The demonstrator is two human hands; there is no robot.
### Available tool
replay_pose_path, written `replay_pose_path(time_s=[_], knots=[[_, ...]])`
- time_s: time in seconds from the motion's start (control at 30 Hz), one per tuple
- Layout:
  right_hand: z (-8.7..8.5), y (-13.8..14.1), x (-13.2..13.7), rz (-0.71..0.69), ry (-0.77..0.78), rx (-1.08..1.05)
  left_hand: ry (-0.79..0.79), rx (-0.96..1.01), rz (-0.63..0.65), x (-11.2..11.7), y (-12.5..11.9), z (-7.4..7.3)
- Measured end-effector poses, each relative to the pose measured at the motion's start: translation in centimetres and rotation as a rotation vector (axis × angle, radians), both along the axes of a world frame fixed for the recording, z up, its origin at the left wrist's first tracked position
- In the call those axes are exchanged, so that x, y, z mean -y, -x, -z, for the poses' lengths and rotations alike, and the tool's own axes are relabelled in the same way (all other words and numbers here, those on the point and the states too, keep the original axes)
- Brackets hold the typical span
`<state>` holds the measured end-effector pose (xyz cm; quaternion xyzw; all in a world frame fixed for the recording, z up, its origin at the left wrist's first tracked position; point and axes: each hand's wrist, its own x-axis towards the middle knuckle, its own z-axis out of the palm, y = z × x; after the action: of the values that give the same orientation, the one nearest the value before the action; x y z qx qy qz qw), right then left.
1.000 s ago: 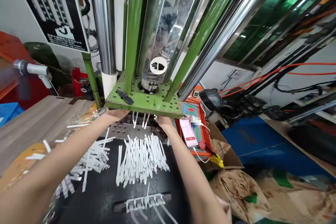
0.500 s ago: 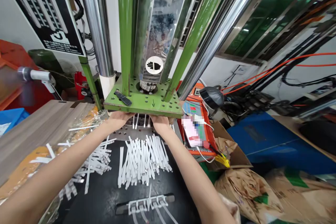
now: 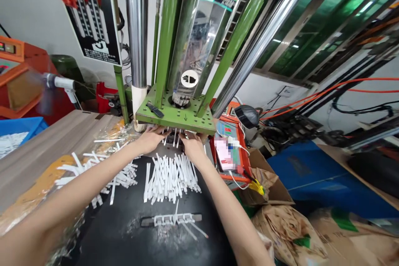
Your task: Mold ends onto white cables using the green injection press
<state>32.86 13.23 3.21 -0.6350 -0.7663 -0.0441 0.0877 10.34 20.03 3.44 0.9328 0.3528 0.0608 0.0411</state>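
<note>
My left hand (image 3: 152, 139) reaches under the front edge of the green machine plate (image 3: 177, 117), fingers stretched toward the metal mould. From the other side my right hand (image 3: 192, 144) reaches in, its fingers apart and partly hidden by the plate. Between the hands a few white strips (image 3: 175, 138) stick out of the mould toward me. Just in front lies a pile of white cable-like strips (image 3: 173, 178) on the black surface. Closer to me, a white moulded piece (image 3: 174, 218) with several short sections and thin tails lies there too.
More white strips (image 3: 124, 174) lie loosely at the left, by plastic wrap on a wooden table (image 3: 62, 133). An orange control box (image 3: 232, 133) with a phone on top stands at the right, near brown paper sacks (image 3: 286, 237). Steel columns (image 3: 137, 29) flank the press.
The view has shifted, so the press sits a little higher and further right. More of my fingers show below the plate's edge than before.
</note>
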Motion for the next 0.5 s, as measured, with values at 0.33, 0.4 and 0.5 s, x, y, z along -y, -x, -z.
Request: replay_pose_path(time_s=[0.33, 0.4, 0.5], knots=[[7.9, -5.2, 29.3, -0.148, -0.050, -0.202, -0.175, 0.145, 0.096, 23.3, 17.3, 6.5], [7.9, -4.1, 30.7, -0.116, -0.022, -0.107, -0.154, 0.133, 0.003, 25.0, 17.9, 7.1], [7.9, -2.8, 30.4, -0.054, -0.045, -0.039, -0.114, 0.089, -0.074, 25.6, 17.7, 7.8]])
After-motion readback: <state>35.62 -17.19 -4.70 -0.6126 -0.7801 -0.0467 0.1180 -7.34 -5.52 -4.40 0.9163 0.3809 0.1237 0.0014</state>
